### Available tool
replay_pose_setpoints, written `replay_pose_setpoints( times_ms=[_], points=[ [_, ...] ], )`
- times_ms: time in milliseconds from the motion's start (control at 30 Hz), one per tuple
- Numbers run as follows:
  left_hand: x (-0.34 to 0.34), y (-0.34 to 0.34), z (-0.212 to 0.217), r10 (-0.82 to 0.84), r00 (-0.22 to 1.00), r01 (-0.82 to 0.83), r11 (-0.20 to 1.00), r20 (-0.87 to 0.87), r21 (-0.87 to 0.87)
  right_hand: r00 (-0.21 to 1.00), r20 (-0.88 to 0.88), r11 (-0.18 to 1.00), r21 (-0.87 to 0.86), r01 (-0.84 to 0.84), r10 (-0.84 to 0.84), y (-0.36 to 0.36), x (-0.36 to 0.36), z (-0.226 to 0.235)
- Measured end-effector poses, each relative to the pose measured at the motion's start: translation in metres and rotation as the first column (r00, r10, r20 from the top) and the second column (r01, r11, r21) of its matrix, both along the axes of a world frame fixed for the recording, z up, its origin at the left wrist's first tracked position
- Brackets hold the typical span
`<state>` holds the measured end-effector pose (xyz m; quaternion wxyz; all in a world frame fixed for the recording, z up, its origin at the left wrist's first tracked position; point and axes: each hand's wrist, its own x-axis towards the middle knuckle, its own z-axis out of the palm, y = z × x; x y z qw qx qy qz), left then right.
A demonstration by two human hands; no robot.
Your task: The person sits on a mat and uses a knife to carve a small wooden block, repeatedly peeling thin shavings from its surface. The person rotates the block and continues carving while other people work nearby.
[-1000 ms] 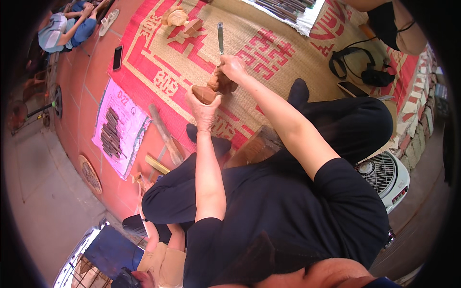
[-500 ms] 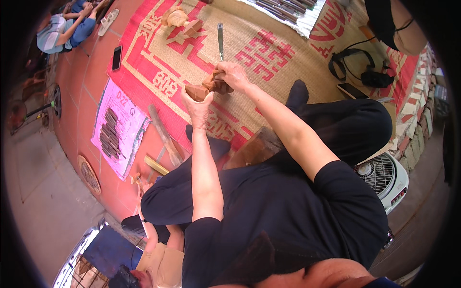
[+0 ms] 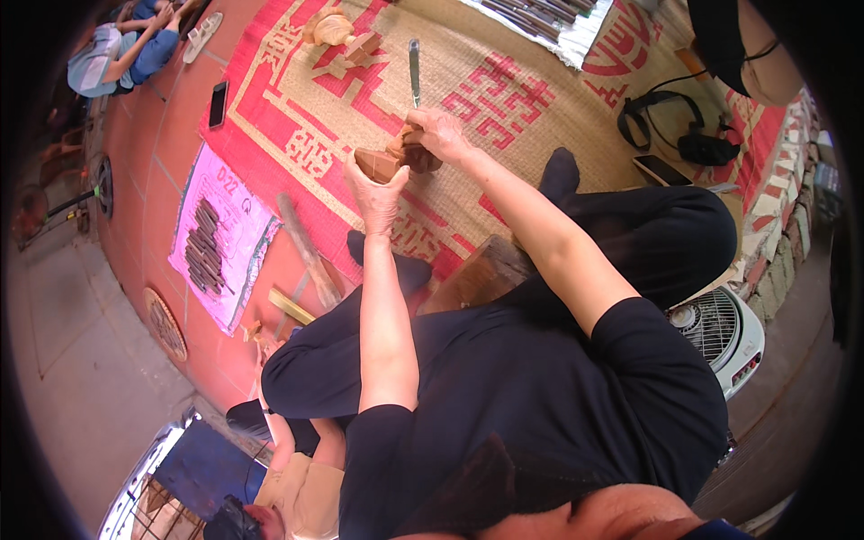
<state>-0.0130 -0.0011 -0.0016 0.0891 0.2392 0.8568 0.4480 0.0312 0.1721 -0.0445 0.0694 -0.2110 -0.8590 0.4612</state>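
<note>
Between my hands, above the patterned mat, is a brown carved wooden piece (image 3: pixel 376 166) with a blocky base. My left hand (image 3: pixel 373 202) is closed around that base, thumb on the near side. My right hand (image 3: pixel 438 137) grips the carved upper end, its fingers curled over and partly hiding it. Just beyond the right hand, a slim tool with a grey-green handle (image 3: pixel 414 65) points away from me; its lower end meets my fingers, and I cannot tell whether it is held. Farther off on the mat lies a similar, paler carved wooden piece (image 3: pixel 335 31).
A pink sheet (image 3: pixel 243 216) with several chisels lies left; more tools rest on white cloth (image 3: pixel 580 45) far right. A wooden mallet (image 3: pixel 310 252), wooden block (image 3: pixel 481 273), phone (image 3: pixel 218 104), black strap (image 3: pixel 634 126) and fan (image 3: pixel 720 337) surround me. Other people sit nearby.
Both hands have shifted slightly, and the carved wooden piece has turned a little, its base now higher and showing more of its flat face. The grip looks the same.
</note>
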Motion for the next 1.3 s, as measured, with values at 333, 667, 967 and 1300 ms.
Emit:
replay_pose_setpoints(
  times_ms=[333,667,967,1300],
  points=[
    [-0.001,0.004,-0.002,-0.016,1.0,0.016,1.0,-0.017,-0.024,0.997,-0.03,0.989,0.123,0.076,-0.073,0.014,0.011,-0.014],
    [0.002,0.005,0.003,-0.042,0.997,0.039,0.998,-0.065,-0.045,0.994,-0.099,0.979,0.204,-0.026,0.047,0.005,0.008,-0.021],
    [0.002,0.006,0.003,-0.045,0.998,0.043,0.998,-0.052,-0.034,0.994,-0.11,0.992,0.128,-0.004,0.018,0.004,0.012,-0.019],
    [-0.002,0.006,-0.004,0.003,1.0,-0.004,1.0,-0.02,-0.019,0.964,-0.091,0.968,-0.001,0.252,-0.251,0.005,0.009,-0.021]
  ],
)
